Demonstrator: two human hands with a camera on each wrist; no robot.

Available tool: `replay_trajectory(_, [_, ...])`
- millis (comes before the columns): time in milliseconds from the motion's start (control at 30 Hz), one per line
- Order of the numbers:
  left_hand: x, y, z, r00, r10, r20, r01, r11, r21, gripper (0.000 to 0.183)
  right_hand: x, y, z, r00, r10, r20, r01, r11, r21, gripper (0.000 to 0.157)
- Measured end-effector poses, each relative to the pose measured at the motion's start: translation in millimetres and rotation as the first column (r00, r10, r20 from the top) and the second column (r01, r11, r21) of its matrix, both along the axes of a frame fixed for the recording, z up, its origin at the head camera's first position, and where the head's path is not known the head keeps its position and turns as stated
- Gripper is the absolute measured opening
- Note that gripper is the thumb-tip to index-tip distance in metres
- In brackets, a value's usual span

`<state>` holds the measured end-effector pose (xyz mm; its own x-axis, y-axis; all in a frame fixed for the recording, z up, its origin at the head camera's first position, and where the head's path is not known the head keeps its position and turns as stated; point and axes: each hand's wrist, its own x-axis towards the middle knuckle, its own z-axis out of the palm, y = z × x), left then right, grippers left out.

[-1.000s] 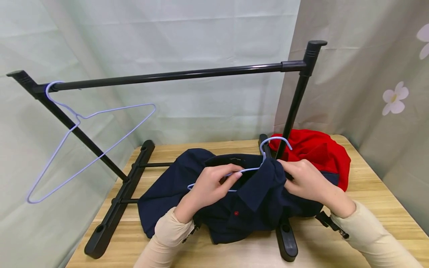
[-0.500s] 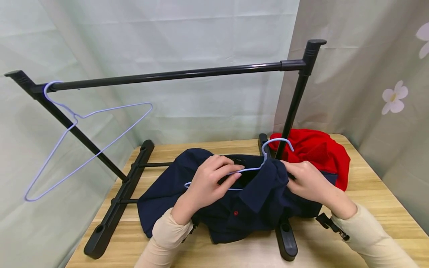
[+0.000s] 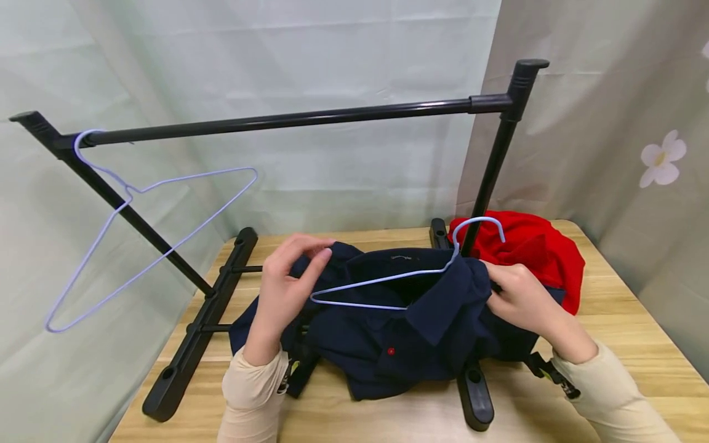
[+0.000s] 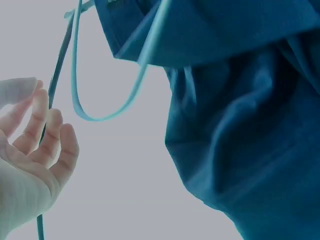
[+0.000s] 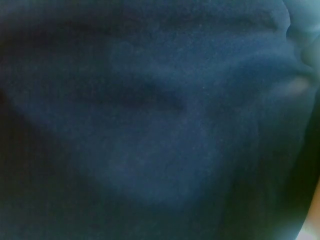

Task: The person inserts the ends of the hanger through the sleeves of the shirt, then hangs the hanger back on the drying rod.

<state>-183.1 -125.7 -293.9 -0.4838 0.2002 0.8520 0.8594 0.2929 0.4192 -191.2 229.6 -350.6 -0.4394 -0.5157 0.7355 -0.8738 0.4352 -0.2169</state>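
A navy shirt (image 3: 365,363) with a red button lies across the rack's base in the head view. A lavender wire hanger (image 3: 382,280) has its right side inside the collar; its left end lies outside the neck opening, hook upright. My right hand (image 3: 517,295) grips the shirt at the right shoulder beside the collar, its fingertips hidden in cloth. My left hand (image 3: 285,289) is by the shirt's left shoulder, off the hanger. In the left wrist view, the left hand (image 4: 37,145) has loosely bent fingers holding nothing. Navy cloth (image 5: 160,125) fills the right wrist view.
A black clothes rack (image 3: 310,117) spans the wooden table (image 3: 615,307). Another lavender hanger (image 3: 149,271) hangs from the bar's left end. Red cloth (image 3: 532,246) is bunched behind the right post, and curtains (image 3: 332,61) stand behind.
My left hand has let go of the hanger and moved left and up toward the shirt's left shoulder. The hanger hook has shifted slightly right and up; the right hand keeps its grip.
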Motion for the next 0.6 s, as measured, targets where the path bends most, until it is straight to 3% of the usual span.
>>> replay_trajectory(67, [-1.9, -7, 0.4, 0.998, 0.0, 0.07, -0.001, 1.0, 0.016, 0.021, -0.3, 0, 0.1, 1.0, 0.005, 0.004, -0.005, 1.0, -0.007, 0.029])
replay_trajectory(133, [-10.1, -15, -7.0, 0.991, 0.012, 0.131, -0.014, 1.0, 0.012, 0.022, -0.3, 1, 0.4, 1.0, 0.015, 0.008, -0.015, 1.0, -0.017, 0.029])
replay_trajectory(267, [-28.5, -27, -25.3, 0.977, 0.036, 0.209, -0.017, 0.996, -0.091, 0.024, -1.2, 1, 0.4, 0.999, 0.035, -0.027, -0.036, 0.998, -0.049, 0.03])
replay_trajectory(367, [-36.0, -29, -35.1, 0.965, -0.012, 0.26, 0.067, 0.977, -0.202, 0.027, -2.5, 2, -0.4, 0.996, 0.044, -0.081, -0.05, 0.996, -0.071, 0.032])
replay_trajectory(500, [-36.4, -24, -38.8, 0.932, -0.098, 0.35, 0.209, 0.931, -0.298, 0.031, -3.7, 2, -0.9, 0.992, 0.044, -0.121, -0.055, 0.995, -0.085, 0.032])
replay_trajectory(600, [-35.0, -21, -39.0, 0.911, -0.106, 0.398, 0.247, 0.914, -0.321, 0.031, -4.4, 2, -1.4, 0.991, 0.05, -0.128, -0.062, 0.994, -0.09, 0.032])
